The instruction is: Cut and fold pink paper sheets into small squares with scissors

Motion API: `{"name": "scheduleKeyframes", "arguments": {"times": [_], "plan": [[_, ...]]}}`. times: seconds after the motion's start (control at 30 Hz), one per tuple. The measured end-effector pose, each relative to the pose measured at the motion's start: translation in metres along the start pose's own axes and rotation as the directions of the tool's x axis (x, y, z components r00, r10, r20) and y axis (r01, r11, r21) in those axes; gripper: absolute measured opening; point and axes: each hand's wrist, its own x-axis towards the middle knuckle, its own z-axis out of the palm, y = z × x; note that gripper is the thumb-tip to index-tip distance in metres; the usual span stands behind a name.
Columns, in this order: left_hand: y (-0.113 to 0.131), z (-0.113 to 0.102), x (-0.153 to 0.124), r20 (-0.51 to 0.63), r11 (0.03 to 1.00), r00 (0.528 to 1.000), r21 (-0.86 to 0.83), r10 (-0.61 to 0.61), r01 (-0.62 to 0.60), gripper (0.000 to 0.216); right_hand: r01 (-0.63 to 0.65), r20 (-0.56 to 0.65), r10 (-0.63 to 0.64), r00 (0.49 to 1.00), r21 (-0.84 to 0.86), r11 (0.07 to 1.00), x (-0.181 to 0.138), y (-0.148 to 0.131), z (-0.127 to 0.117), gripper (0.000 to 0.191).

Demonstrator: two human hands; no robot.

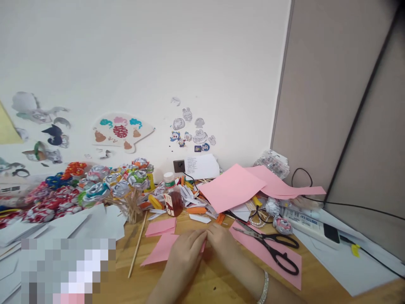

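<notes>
A sheet of pink paper [160, 250] lies low over the wooden table, partly hidden under my left hand [187, 250]. My left fingers are pressed together on it, and a bit of pink shows beside them. Against them, my right hand [220, 240] has its fingers closed at the same paper's edge; the fingertips are partly hidden. A smaller folded pink piece [161, 226] sits just beyond. To the right, black-handled scissors [265, 242] rest slightly spread on another pink sheet [292, 264]. A thin wooden stick [138, 244] lies to the left.
A bottle [172, 198] of dark liquid stands behind the hands among paper scraps. Larger pink sheets [234, 188] cover the clutter at back right. Paper flowers [95, 190] crowd the back left. A white power strip [311, 226] with a black cable lies right. White papers [79, 223] spread left.
</notes>
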Motion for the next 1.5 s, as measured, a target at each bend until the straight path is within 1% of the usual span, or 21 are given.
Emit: {"name": "scheduleKeyframes", "arguments": {"times": [0.07,0.17,0.33,0.4,0.53,0.73,0.8,0.9,0.93,1.0,1.07,1.13,1.2,1.27,1.3,1.37,1.43,1.5], "plan": [[0.002,-0.001,-0.003,0.068,0.997,0.995,-0.014,-0.073,0.074,0.018,-0.015,0.006,0.015,1.000,-0.048,0.999,0.000,0.001,-0.001,0.018],[0.003,0.002,-0.008,0.150,0.997,0.986,-0.024,-0.066,0.070,0.020,-0.009,0.022,0.011,1.000,-0.092,0.996,0.002,0.003,-0.005,0.017],[-0.001,0.010,-0.017,0.126,0.998,0.990,0.025,0.057,-0.060,0.023,-0.033,0.025,0.037,0.999,-0.139,0.990,0.006,0.008,-0.011,0.018],[-0.002,0.011,-0.020,0.122,0.995,0.989,0.039,0.086,-0.091,0.025,-0.054,0.023,0.058,0.998,-0.145,0.988,0.007,0.011,-0.013,0.018],[-0.003,0.011,-0.023,0.150,0.993,0.982,0.026,0.112,-0.117,0.031,-0.086,0.023,0.090,0.996,-0.135,0.987,0.007,0.014,-0.012,0.020],[-0.007,0.011,-0.025,0.141,0.996,0.986,0.008,0.088,-0.090,0.043,-0.142,0.017,0.145,0.989,-0.110,0.984,0.009,0.017,-0.016,0.022],[-0.008,0.010,-0.024,0.160,0.997,0.984,0.001,0.082,-0.083,0.044,-0.146,0.017,0.148,0.989,-0.099,0.984,0.009,0.018,-0.018,0.022],[-0.009,0.011,-0.024,0.155,0.996,0.984,-0.029,0.086,-0.082,0.042,-0.129,0.026,0.131,0.991,-0.075,0.989,0.008,0.019,-0.019,0.020],[-0.009,0.011,-0.024,0.153,0.996,0.985,-0.047,0.079,-0.072,0.041,-0.121,0.030,0.123,0.992,-0.063,0.991,0.008,0.019,-0.019,0.019],[-0.011,0.012,-0.025,0.139,0.997,0.990,-0.082,0.012,-0.001,0.036,-0.104,0.034,0.105,0.994,-0.028,0.994,0.008,0.019,-0.019,0.018],[-0.015,0.011,-0.027,0.115,0.991,0.990,-0.103,-0.078,0.090,0.030,-0.078,0.038,0.077,0.996,0.011,0.997,0.009,0.018,-0.023,0.016],[-0.020,0.005,-0.025,0.040,0.974,0.978,-0.097,-0.203,0.206,0.025,-0.064,0.009,0.063,0.998,0.095,0.993,0.011,0.018,-0.031,0.015],[-0.025,-0.004,-0.018,-0.030,0.936,0.941,-0.121,-0.337,0.331,0.026,-0.084,-0.070,0.108,0.992,0.280,0.956,0.014,0.016,-0.042,0.014],[-0.027,-0.015,-0.008,-0.051,0.863,0.875,-0.200,-0.481,0.463,0.028,-0.110,-0.146,0.214,0.966,0.514,0.851,0.016,0.014,-0.052,0.014],[-0.026,-0.020,-0.003,-0.039,0.812,0.831,-0.243,-0.554,0.530,0.030,-0.112,-0.168,0.268,0.949,0.613,0.782,0.017,0.013,-0.057,0.017],[-0.024,-0.028,0.008,0.006,0.668,0.706,-0.320,-0.708,0.672,0.034,-0.103,-0.161,0.336,0.928,0.754,0.648,0.018,0.008,-0.064,0.023],[-0.021,-0.031,0.014,0.075,0.509,0.578,-0.392,-0.812,0.766,0.038,-0.110,-0.093,0.358,0.929,0.854,0.508,0.018,0.002,-0.067,0.029],[-0.018,-0.030,0.016,0.166,0.366,0.489,-0.473,-0.856,0.801,0.039,-0.142,0.000,0.345,0.939,0.912,0.384,0.018,-0.004,-0.069,0.035]]}}
